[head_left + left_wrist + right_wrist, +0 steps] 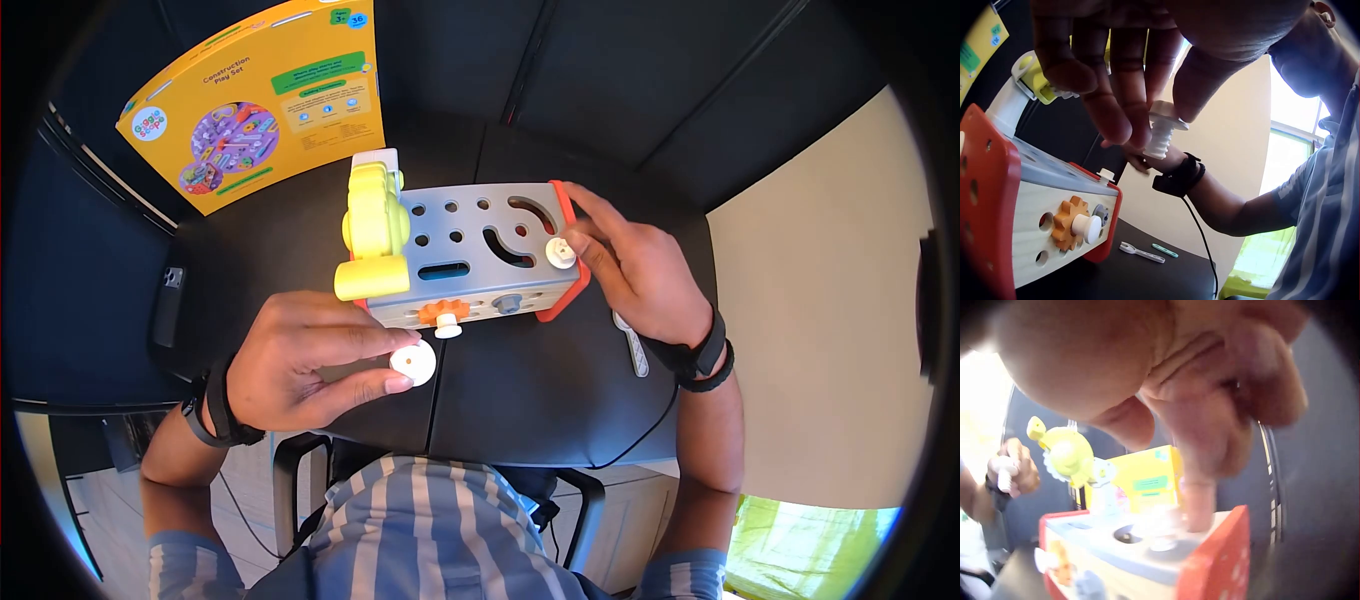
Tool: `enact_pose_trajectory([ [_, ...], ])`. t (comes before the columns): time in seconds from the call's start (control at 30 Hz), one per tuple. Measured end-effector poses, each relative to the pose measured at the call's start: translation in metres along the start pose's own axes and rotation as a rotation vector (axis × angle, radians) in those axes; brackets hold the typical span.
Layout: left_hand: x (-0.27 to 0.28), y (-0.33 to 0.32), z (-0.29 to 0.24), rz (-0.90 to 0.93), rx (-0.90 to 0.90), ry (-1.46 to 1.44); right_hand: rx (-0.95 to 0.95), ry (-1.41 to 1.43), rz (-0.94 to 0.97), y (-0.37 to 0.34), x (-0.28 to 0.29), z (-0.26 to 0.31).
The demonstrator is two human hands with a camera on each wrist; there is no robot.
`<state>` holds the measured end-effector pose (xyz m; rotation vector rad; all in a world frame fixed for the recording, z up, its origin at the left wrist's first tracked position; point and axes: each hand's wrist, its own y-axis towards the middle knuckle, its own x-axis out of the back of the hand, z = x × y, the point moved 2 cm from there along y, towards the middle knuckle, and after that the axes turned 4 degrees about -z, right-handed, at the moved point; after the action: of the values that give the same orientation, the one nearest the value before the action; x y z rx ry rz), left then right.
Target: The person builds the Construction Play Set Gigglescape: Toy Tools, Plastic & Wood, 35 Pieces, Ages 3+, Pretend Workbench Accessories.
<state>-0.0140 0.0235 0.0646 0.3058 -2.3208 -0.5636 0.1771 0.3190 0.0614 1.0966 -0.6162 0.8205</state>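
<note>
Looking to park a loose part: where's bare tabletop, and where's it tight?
Head view. Bare: tabletop in front of the toy box, left of the white spanner; also between yellow carton, lime piece and left hand. Tight: box's front left, with orange gear and held white screw; near-right top corner, with white bolt and right hand.

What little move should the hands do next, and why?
Perhaps the left hand should bring its white screw over an open hole in the gray top, since the screw is pinched clear of it and several holes there look unfilled.
</note>
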Motion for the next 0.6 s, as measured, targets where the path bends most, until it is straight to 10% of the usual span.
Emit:
enact_pose_trajectory([
  [0.13,0.001,-0.003,0.001,0.008,0.021,0.016,-0.307,-0.201,0.075,0.016,0.029,0.011],
  [0.6,-0.001,0.001,-0.003,0.009,-0.008,0.036,-0.249,-0.031,0.032,0.013,0.027,0.016],
])
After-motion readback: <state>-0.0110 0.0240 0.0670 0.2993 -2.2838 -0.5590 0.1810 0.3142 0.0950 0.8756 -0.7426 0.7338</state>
